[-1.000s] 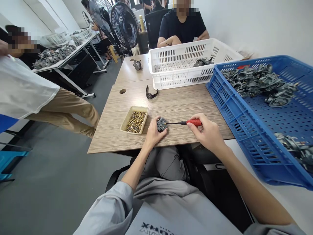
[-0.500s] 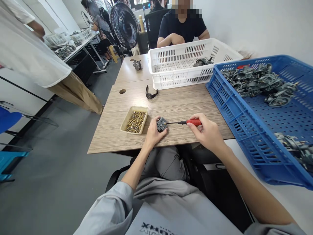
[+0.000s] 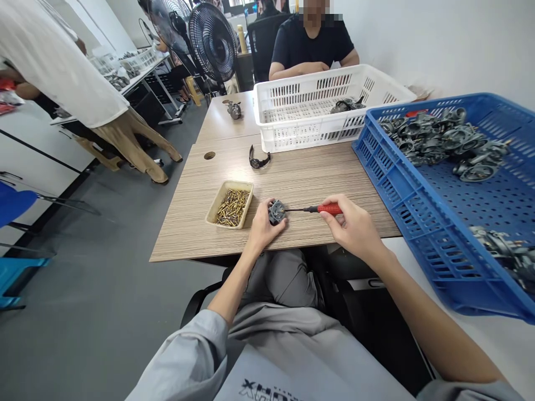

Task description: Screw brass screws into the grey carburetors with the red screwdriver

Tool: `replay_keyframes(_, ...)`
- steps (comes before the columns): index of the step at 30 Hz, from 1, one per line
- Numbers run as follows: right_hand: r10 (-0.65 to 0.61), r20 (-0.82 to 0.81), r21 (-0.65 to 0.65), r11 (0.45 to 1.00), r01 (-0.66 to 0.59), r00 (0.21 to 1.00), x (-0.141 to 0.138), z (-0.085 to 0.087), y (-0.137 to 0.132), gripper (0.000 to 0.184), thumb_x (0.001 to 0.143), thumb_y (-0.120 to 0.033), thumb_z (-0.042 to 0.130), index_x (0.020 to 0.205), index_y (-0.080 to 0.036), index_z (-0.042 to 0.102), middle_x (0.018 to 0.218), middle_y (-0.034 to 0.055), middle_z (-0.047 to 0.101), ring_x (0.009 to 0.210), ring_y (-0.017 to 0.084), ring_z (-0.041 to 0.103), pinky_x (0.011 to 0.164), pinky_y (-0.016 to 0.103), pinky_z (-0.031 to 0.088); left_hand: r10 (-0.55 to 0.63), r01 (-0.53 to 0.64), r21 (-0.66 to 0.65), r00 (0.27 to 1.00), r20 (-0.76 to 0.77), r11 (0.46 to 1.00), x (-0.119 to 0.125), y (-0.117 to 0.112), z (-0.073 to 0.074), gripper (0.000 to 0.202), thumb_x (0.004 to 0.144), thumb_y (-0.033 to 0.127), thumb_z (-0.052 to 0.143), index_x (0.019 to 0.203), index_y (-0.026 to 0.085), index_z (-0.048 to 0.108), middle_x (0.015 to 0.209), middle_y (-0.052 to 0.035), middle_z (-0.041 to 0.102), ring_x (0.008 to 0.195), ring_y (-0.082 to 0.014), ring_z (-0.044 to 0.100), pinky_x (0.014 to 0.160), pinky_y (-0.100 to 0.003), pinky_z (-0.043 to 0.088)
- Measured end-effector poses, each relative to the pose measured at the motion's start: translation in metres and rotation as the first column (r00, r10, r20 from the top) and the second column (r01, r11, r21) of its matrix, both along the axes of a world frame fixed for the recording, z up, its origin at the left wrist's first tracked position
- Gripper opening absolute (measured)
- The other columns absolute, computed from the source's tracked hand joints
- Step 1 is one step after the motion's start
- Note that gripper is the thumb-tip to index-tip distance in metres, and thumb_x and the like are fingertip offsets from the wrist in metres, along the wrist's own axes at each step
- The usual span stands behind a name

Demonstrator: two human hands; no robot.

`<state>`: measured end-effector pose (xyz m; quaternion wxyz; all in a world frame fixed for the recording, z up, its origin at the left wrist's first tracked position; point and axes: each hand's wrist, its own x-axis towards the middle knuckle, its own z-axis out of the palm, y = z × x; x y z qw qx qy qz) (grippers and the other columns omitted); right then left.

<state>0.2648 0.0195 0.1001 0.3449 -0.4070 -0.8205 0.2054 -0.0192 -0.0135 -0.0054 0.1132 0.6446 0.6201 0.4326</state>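
Note:
Near the table's front edge, my left hand [image 3: 264,227] grips a grey metal carburetor [image 3: 276,212], thumb and fingers closed around its sides. My right hand [image 3: 350,224] is wrapped round the red handle of a screwdriver [image 3: 330,209]. Its dark shaft points left, and the tip meets the carburetor's right side; exactly what it touches there is too small to make out. Just left of my left hand stands a cream plastic tub [image 3: 212,214] holding many small brass screw-like parts [image 3: 232,207].
A black wristwatch [image 3: 259,162] lies behind the tub. At right, a blue crate [image 3: 422,223] holds many carburetors; a white crate [image 3: 309,136] stands behind. Another carburetor [image 3: 234,111] sits at the far left. A person [image 3: 314,44] sits opposite; another [image 3: 79,72] stands left, near fans [image 3: 212,42].
The screwdriver and my right hand have shifted very slightly left. My left hand and the carburetor stay put. The standing person has changed stance, and the seated person's hand has lowered.

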Motion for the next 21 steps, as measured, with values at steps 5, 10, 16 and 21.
replay_keyframes(5, 0.027, -0.012, 0.007, 1.0, -0.026, 1.0, -0.0006, -0.0008, -0.0004, 0.016, 0.109, -0.035, 0.063, 0.123, -0.028, 0.065, 0.117, 0.0078, 0.081, 0.086, 0.025, 0.076, 0.075, 0.038, 0.058, 0.001, -0.001, -0.003, 1.0, 0.003, 1.0, 0.0003, 0.0001, -0.0002, 0.071, 0.087, 0.028, 0.085, 0.15, 0.022, 0.051, 0.143, -0.0156, 0.068, 0.138, -0.0322, 0.067, 0.122, -0.051, 0.055)
replay_keyframes(10, 0.045, -0.023, -0.001, 0.999, -0.045, 0.999, -0.0014, -0.001, -0.0008, 0.015, 0.11, -0.034, 0.062, 0.124, -0.028, 0.065, 0.119, 0.0076, 0.08, 0.098, 0.027, 0.078, 0.077, 0.038, 0.059, 0.002, -0.002, -0.007, 1.0, 0.003, 1.0, 0.0009, -0.0002, 0.0002, 0.071, 0.088, 0.029, 0.085, 0.15, 0.022, 0.051, 0.144, -0.0155, 0.068, 0.137, -0.032, 0.067, 0.121, -0.05, 0.055)
replay_keyframes(16, 0.068, -0.041, -0.003, 0.998, -0.068, 0.997, -0.002, -0.003, -0.0001, 0.016, 0.109, -0.031, 0.063, 0.125, -0.028, 0.064, 0.122, 0.0081, 0.08, 0.103, 0.028, 0.079, 0.077, 0.039, 0.06, -0.002, 0.002, 0.002, 1.0, 0.002, 1.0, 0.0005, -0.0002, 0.0001, 0.071, 0.087, 0.027, 0.085, 0.149, 0.022, 0.051, 0.142, -0.015, 0.068, 0.136, -0.0314, 0.067, 0.121, -0.05, 0.056)
replay_keyframes(21, 0.081, -0.045, -0.001, 0.997, -0.081, 0.996, -0.0014, -0.001, -0.0004, 0.016, 0.109, -0.029, 0.063, 0.125, -0.028, 0.064, 0.122, 0.0079, 0.08, 0.106, 0.028, 0.079, 0.079, 0.039, 0.06, -0.004, 0.004, 0.004, 1.0, 0.0, 1.0, 0.001, 0.0001, 0.0007, 0.07, 0.087, 0.027, 0.085, 0.149, 0.022, 0.052, 0.142, -0.0145, 0.069, 0.135, -0.0311, 0.068, 0.121, -0.049, 0.056)
